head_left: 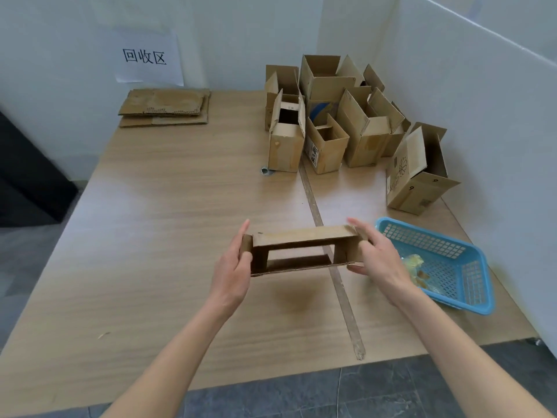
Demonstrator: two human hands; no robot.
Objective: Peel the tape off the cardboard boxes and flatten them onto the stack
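— Two hands and one small box, over a wide bench [180, 206]. What's the biggest thing that could go wrong?

— On the bench itself, the seam strip [313, 206] running from the far cluster to the near edge. I'd guess a flattened sheet slid toward the stack [164, 107] at the far left corner could catch on it, so lifting looks safer.

— And the upright boxes [331, 116] at the far right corner?

— They stand crowded, flaps up, some touching. A reach into them could tip one; the printed box [416, 173] nearer the right edge stands a little apart from the rest.

— The blue basket [437, 260]?

— It sits at the right edge, just beside the right hand [376, 254], with crumpled tape [414, 267] inside. An elbow swing might push it off.

— Now the held box [301, 251].

— It's open at both ends, above the bench's near middle. The left hand [238, 260] clamps one end, thumb in front, fingers straight behind. The right hand grips the other end, fingers curled over the top edge, thumb below. If they squeeze the ends straight inward, I think the walls buckle rather than fold; it needs skewing along its creases.

— Any tape left on it?

— I can't tell.
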